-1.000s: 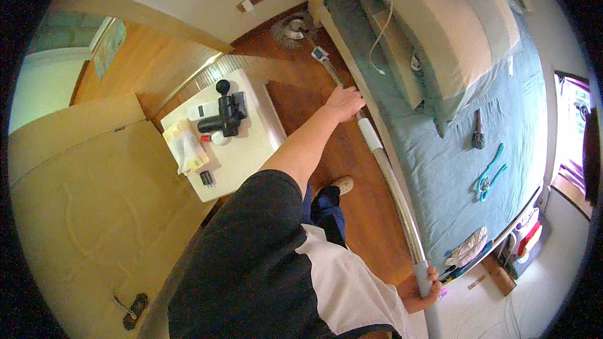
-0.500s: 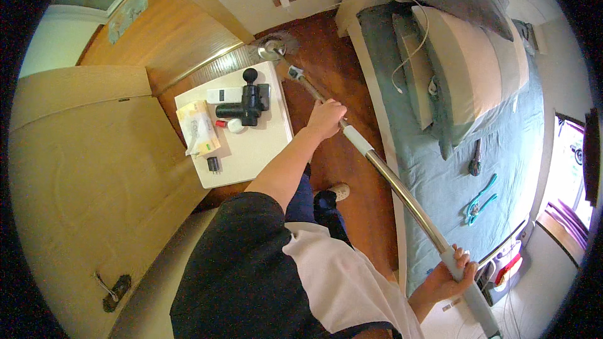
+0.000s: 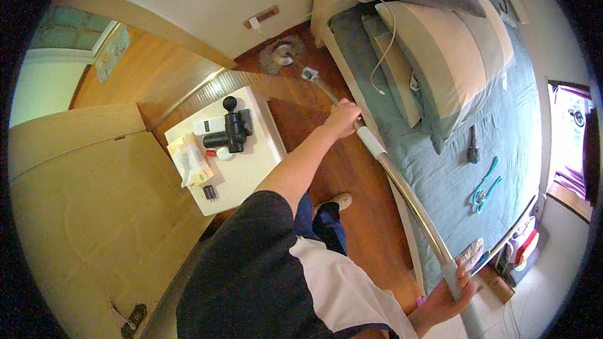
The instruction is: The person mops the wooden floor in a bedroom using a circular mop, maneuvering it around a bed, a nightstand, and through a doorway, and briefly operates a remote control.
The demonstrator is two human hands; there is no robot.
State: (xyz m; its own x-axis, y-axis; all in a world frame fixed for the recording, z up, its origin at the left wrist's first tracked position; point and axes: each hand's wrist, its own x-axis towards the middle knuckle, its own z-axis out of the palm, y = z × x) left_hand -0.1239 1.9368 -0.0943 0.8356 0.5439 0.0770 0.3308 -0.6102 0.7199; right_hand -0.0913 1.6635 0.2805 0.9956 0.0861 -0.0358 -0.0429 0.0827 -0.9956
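Observation:
A long-handled mop runs diagonally across the view, its metal pole slanting from the lower right to the floor at the far side. Fingers of my left hand are wrapped round the upper-middle part of the pole in view, past a white sleeve. Lower down, my right hand grips the pale grey handle section close to the bed's near corner. At the far end, the round mop head with its grey strands spread out rests on the wood floor near the wall; it looks somewhat blurred.
A white bedside table on the left bears a black massage gun, a tissue pack and small items. On the right is the bed with pillows and a hanging white cable. A wall socket sits beyond the mop head.
The mop head has slid right along the floor, away from the bedside table and toward the bed and wall. Both hands stay on the pole. My view has turned slightly.

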